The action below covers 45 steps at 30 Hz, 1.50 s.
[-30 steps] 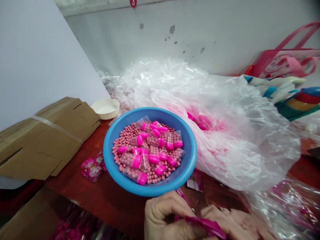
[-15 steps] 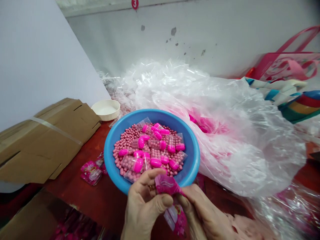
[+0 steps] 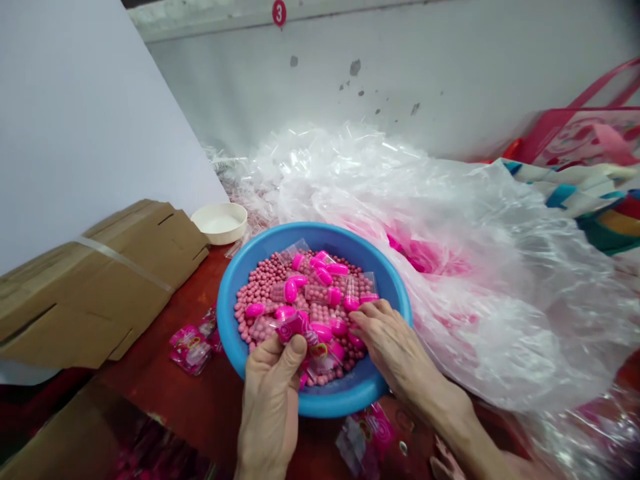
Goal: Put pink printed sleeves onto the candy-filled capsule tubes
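Observation:
My left hand [image 3: 273, 393] is closed, thumb against fingers, on a small pink printed plastic bag [image 3: 320, 350] with clear parts, held over the near side of a blue basin [image 3: 233, 293]. Inside the basin, small clear containers with bright pink caps [image 3: 334, 295], filled with beads, lie on loose dusky-pink beads [image 3: 257, 277]. My right hand [image 3: 393, 343] reaches over the basin's right rim. Its fingers are curled together among the capped containers; whatever is between the fingertips is hidden.
More pink printed bags lie left of the basin [image 3: 191, 350] and at its near edge [image 3: 367, 433]. Folded cardboard [image 3: 100, 287] and a white bowl [image 3: 220, 223] stand left. A big clear plastic bag [image 3: 480, 313] with pink contents spreads right, near a pink handbag [image 3: 560, 137].
The pink bag, held by both hands in front of the basin, is now over it in my left hand alone. My right hand has let go and moved up and right into the basin.

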Tool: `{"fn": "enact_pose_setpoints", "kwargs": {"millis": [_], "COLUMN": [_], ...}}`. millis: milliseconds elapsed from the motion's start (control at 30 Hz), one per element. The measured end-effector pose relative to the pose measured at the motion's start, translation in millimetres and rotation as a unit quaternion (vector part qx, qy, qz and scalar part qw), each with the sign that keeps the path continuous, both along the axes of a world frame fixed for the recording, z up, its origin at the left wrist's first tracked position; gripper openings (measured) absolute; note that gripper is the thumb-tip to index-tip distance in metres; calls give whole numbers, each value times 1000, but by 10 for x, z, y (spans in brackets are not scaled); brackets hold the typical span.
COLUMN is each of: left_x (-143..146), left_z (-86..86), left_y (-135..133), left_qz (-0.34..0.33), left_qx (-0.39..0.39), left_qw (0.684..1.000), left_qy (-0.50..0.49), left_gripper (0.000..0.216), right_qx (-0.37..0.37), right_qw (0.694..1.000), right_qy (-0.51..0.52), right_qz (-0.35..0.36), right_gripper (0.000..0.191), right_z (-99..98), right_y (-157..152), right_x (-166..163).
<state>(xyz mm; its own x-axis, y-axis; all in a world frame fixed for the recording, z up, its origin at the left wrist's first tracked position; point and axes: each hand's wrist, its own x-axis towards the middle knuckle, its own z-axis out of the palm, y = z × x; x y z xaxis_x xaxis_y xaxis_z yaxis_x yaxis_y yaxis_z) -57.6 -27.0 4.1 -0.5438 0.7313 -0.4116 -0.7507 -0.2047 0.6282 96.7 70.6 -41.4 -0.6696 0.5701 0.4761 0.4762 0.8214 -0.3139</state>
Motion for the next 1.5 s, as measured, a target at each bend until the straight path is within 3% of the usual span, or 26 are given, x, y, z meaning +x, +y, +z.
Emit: {"fn": "enact_pose_setpoints", "kwargs": {"millis": [100, 200, 367, 533, 633, 700, 733, 800, 867, 900, 1067, 1333, 1500], "left_x": [-33, -57, -117, -153, -143, -132, -125, -108, -79, -59, 80, 186, 232], "left_z": [5, 1, -63, -124, -117, -107, -103, -100, -103, -104, -64, -55, -88], "left_y": [12, 13, 38, 62, 73, 90, 103, 130, 152, 159, 147, 130, 113], "left_qz": [-6, -6, 32, 35, 38, 43, 48, 58, 61, 57, 24, -12, -21], "left_qx": [6, 10, 14, 25, 36, 43, 46, 50, 52, 51, 49, 67, 46], "left_qw": [1000, 1000, 998, 998, 997, 997, 997, 996, 996, 996, 996, 995, 997], "left_qy": [-19, -27, -48, -49, -48, -47, -46, -44, -45, -47, -64, -70, -53], "left_gripper": [19, 19, 21, 16, 17, 17, 16, 14, 15, 16, 21, 20, 23], "right_qx": [26, 23, -5, -49, -75, -119, -165, -355, -430, -441, -380, -318, -277], "right_qw": [997, 995, 993, 994, 997, 992, 985, 913, 856, 843, 836, 832, 856], "right_qy": [-56, -88, -101, -59, -10, 22, 39, 183, 269, 292, 372, 409, 387], "right_qz": [37, 41, 60, 83, 24, -21, -44, -86, -94, -97, -135, -201, -203], "right_gripper": [38, 31, 14, 9, 21, 20, 23, 29, 30, 28, 21, 19, 17], "right_z": [-160, -211, -60, 76, 152, 254, 316, 431, 496, 504, 412, 298, 212], "right_y": [134, 270, 385, 262, 109, -27, -104, -263, -404, -460, -608, -722, -756], "right_x": [80, 28, -33, 97, 64, -33, -94, -219, -325, -369, -501, -565, -577]}}
